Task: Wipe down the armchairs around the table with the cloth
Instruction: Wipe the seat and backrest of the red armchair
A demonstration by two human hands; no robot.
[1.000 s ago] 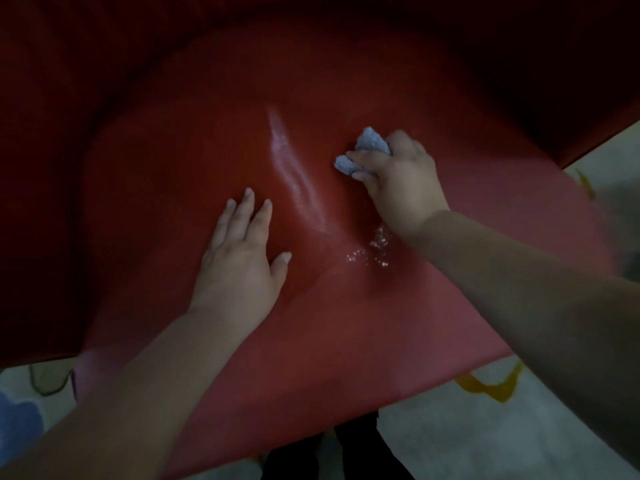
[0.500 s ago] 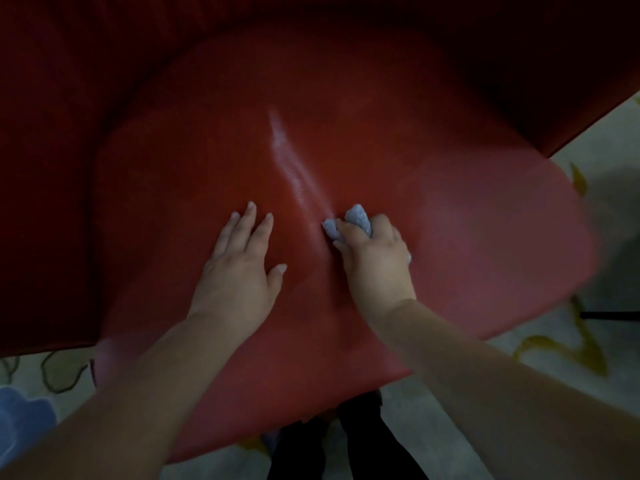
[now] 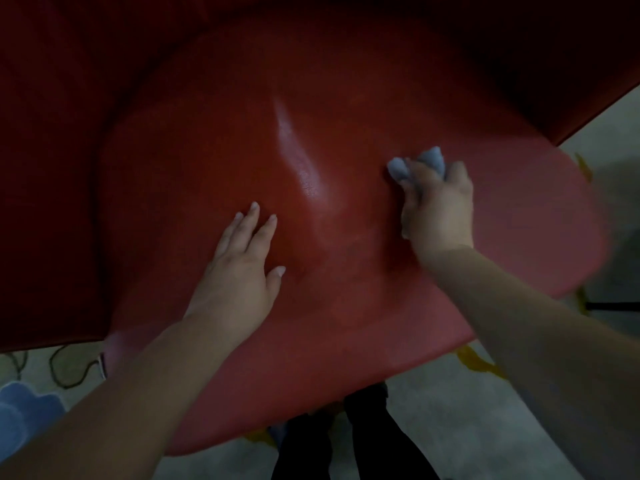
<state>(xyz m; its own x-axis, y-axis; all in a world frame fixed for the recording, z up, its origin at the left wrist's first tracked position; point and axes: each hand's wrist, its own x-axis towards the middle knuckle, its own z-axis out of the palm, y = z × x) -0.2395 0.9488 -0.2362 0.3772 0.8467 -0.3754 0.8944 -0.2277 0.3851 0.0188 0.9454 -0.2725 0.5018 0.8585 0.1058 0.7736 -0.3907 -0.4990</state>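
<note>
glossy leather-like armchair seat (image 3: 346, 140), nubbly cloth (image 3: 433, 159)

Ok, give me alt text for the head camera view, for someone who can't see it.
A person's right hand grips a crumpled light blue cloth against the red armchair seat, while the left hand rests flat on the seat beside it. The view is dim; pale patterned floor shows below the seat's front edge.

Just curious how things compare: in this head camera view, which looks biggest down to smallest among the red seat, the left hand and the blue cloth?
1. Red seat, by far.
2. Left hand.
3. Blue cloth, mostly hidden inside the right hand, so only its visible part counts.
</note>
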